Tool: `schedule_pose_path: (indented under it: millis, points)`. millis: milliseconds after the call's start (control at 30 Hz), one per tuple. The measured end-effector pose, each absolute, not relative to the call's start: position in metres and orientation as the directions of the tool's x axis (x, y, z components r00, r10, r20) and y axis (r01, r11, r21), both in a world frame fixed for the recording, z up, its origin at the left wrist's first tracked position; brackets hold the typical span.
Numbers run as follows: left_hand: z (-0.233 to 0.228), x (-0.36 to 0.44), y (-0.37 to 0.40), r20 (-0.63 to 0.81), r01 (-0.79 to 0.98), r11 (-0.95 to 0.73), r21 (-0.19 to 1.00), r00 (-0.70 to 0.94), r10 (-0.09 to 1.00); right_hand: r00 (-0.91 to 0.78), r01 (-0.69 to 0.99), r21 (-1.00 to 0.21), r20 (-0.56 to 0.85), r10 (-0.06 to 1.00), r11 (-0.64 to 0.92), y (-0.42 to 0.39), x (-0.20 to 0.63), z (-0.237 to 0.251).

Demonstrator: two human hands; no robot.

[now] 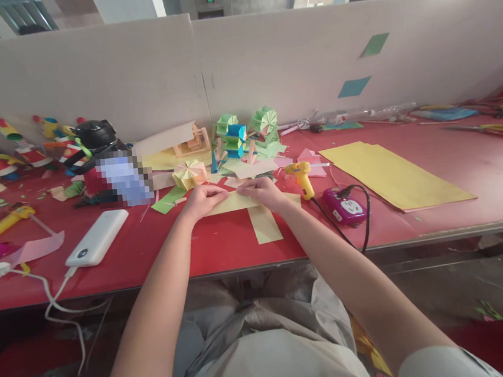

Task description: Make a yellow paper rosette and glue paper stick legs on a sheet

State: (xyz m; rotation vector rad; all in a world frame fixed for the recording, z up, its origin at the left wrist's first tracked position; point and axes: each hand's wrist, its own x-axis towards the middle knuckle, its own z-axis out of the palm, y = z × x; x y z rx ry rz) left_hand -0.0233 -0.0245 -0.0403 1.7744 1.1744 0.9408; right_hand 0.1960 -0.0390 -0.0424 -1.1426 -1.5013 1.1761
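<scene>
Left hand [203, 200] and right hand [264, 192] pinch one pale yellow paper strip [235, 202] between them, pressed flat on the red table [221, 245], apparently for creasing; glue gun [302, 177] stands just right of the grip.

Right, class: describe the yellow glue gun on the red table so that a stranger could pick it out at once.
Start at the red table and find the person's right hand pressing on pale yellow paper. Just right of that hand stands the glue gun, nozzle pointing right, beside a magenta power socket. Unlike the flat yellow sheets nearby, it is a small upright plastic tool.
</scene>
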Motion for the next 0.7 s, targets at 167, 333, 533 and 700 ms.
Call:
schedule_pose_path:
  millis: [167,333,533,700]
  points:
    - [-0.041,-0.027,-0.021,0.125,0.352,-0.227,0.908,0.291,0.949,-0.2,0.138,-0.983,0.089,0.976,0.118,-0.037,0.199,-0.043]
    - [-0.042,-0.033,-0.019,0.1,0.351,-0.188,0.917,0.253,0.962,-0.196,0.083,-0.992,0.075,0.978,0.093,-0.037,0.202,-0.041]
    - [-0.04,-0.042,-0.016,0.108,0.318,-0.163,0.934,0.181,0.977,-0.175,0.095,-0.989,0.097,0.98,0.114,-0.037,0.204,-0.039]
    - [-0.04,-0.043,-0.016,0.095,0.327,-0.148,0.933,0.17,0.981,-0.194,0.064,-0.99,0.11,0.975,0.125,-0.035,0.204,-0.041]
